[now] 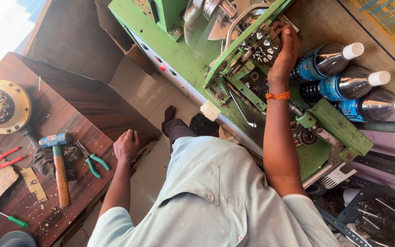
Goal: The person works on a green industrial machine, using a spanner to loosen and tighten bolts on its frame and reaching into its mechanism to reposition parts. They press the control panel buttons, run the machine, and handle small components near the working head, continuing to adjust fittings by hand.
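While the left hand [125, 144] rests knuckles-up, fingers curled on nothing, at the wooden table [76, 107] edge near green pliers [93, 162] & hammer [58, 165], the right hand [285, 54] reaches far w/ arm straight, fingers closed over a toothed metal stator [262, 47] in the green machine [193, 64]. Looks heavy, stiff, sharp-edged; hold by outer rim.
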Tool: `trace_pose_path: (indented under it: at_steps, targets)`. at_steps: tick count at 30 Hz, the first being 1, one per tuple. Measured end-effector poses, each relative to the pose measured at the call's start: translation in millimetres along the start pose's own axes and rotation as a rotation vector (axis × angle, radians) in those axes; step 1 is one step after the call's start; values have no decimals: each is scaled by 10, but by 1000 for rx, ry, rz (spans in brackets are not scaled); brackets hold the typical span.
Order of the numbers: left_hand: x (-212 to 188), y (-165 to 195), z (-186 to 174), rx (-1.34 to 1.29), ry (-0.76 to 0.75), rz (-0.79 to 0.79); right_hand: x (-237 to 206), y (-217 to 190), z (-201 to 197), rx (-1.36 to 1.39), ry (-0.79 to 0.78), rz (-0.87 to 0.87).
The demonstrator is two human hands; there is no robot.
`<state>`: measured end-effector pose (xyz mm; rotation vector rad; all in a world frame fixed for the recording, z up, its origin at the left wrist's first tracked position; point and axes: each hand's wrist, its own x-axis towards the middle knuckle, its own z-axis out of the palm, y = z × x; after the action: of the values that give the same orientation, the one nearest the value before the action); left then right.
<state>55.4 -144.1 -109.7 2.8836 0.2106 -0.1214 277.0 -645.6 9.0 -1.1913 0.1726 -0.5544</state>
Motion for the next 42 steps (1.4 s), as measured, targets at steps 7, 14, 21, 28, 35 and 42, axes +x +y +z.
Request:
trace_pose_path:
  at_steps: [7,14,21,28,35,42]
  targets:
    - [6,-9,21,24,-12,13,-37,-98,41,18,-166,-28]
    - [0,8,-2,9,-37,3,-74,-209,136,26,-159,-29]
    - [4,-9,25,28,-25,6,-68,-232,140,-1,-192,-46]
    - [6,-4,42,47,-32,1,-79,-304,190,5,-206,-48]
    - [9,-13,18,68,-39,-3,-114,-316,214,-41,-210,-64]
    - [6,2,40,78,-21,15,-111,-262,173,-72,-177,-102]
